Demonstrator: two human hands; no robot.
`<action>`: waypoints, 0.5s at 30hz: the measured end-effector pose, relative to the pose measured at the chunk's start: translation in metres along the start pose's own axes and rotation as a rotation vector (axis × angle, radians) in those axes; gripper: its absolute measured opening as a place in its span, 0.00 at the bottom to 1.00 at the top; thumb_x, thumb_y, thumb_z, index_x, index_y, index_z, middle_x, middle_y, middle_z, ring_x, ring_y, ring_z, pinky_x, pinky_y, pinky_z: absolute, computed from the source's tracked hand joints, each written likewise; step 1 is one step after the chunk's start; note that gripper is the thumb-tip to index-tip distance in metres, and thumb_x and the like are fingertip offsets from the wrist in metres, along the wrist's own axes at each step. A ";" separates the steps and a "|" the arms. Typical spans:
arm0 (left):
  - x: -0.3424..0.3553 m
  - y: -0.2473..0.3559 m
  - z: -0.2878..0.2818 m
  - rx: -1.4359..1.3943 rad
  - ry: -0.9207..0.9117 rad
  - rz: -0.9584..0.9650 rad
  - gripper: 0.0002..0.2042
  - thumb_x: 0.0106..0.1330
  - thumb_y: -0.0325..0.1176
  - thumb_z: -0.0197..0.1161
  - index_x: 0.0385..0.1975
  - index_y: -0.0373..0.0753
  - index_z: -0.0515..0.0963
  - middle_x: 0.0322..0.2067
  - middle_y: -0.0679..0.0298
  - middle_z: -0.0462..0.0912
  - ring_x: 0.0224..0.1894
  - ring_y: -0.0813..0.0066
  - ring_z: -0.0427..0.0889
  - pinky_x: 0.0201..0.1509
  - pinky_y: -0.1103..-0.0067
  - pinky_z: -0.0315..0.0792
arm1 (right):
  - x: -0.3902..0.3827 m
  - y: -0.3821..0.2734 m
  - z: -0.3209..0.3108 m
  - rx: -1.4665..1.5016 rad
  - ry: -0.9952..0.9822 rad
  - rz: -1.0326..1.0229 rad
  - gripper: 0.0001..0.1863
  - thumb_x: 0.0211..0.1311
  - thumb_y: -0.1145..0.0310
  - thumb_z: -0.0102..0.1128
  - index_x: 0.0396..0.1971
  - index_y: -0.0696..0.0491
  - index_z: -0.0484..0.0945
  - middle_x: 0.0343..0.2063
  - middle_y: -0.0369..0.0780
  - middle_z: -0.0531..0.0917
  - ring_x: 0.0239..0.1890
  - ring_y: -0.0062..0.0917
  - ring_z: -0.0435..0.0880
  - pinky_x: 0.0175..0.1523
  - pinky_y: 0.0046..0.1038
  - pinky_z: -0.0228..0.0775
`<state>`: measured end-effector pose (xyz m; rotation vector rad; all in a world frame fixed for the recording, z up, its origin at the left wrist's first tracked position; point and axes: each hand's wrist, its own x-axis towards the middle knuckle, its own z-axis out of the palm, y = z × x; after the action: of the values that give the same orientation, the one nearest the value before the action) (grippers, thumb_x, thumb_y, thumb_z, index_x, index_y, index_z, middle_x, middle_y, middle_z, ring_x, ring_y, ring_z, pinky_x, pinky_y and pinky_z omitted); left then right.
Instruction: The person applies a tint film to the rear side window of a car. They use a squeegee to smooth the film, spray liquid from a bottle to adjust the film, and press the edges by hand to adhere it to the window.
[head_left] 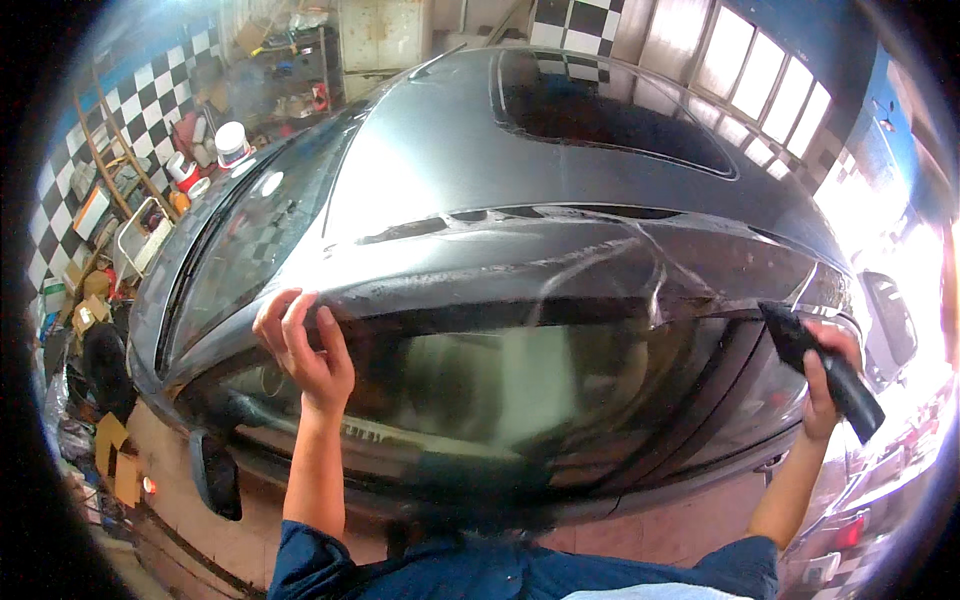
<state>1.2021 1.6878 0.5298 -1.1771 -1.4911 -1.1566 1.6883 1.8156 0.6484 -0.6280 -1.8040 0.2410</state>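
A grey car fills the middle of the view, its side facing me. Loose, wrinkled glossy film (600, 262) lies along the near edge of its roof (430, 150), with creases fanning out toward the right. My left hand (308, 352) is raised at the front end of the side window (480, 390), by the film's left part. Its fingers are bent and apart, and nothing shows between them. My right hand (828, 375) grips a black blower with a flat nozzle (850, 390). The nozzle points up and left, close to the film's right lower edge.
A side mirror (215, 475) sticks out at the lower left. White buckets (232, 145), a ladder (115, 150) and cardboard boxes (118, 460) stand or lie along the left. A dark sunroof (610, 110) is set into the roof. Another vehicle (880, 480) stands at the right.
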 end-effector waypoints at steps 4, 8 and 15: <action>-0.001 -0.001 0.003 0.034 0.020 0.004 0.07 0.61 0.26 0.53 0.38 0.34 0.72 0.39 0.55 0.74 0.43 0.59 0.71 0.50 0.68 0.59 | -0.060 0.024 -0.038 0.044 0.118 0.074 0.18 0.50 0.66 0.64 0.38 0.57 0.69 0.36 0.46 0.77 0.41 0.31 0.76 0.52 0.33 0.65; 0.000 0.004 0.003 0.056 0.019 0.004 0.07 0.61 0.25 0.53 0.38 0.35 0.72 0.39 0.56 0.74 0.44 0.60 0.70 0.50 0.68 0.59 | -0.098 0.040 -0.063 -0.009 0.215 0.020 0.21 0.54 0.58 0.62 0.39 0.58 0.67 0.34 0.44 0.76 0.38 0.31 0.74 0.47 0.33 0.67; -0.002 0.006 0.005 0.082 0.025 -0.004 0.06 0.64 0.25 0.51 0.38 0.34 0.73 0.41 0.56 0.74 0.46 0.60 0.70 0.52 0.69 0.60 | -0.127 0.049 -0.090 0.068 0.179 0.079 0.22 0.55 0.56 0.61 0.38 0.58 0.68 0.30 0.44 0.75 0.36 0.31 0.74 0.44 0.32 0.67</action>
<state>1.2081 1.6928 0.5275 -1.1010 -1.5082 -1.0988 1.8127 1.7758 0.5507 -0.6530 -1.5952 0.2893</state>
